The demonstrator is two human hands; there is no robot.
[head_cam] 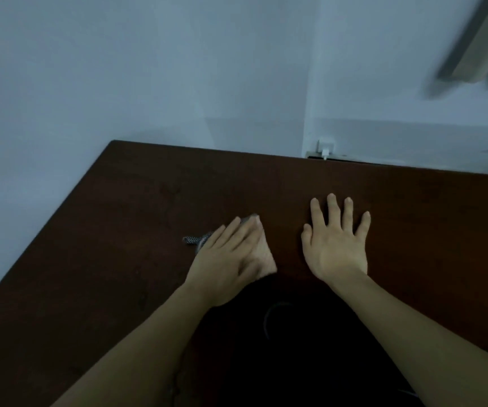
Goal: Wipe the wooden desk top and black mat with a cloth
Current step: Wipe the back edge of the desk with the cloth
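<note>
Worktop layout: both hands flat, mat at the near edge

The left hand [231,254] lies on the cloth [193,240], left of the right hand [335,245], which rests on the worktop [119,230]. The mat [295,348] lies nearer the person, between the forearms. A wall plug [326,148] sits behind the worktop's far edge, with a curtain [483,45] above right.

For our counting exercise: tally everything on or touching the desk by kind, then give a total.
Hands: 2, left and right
Cloth: 1
Mat: 1
Total: 4, all on the desk
</note>
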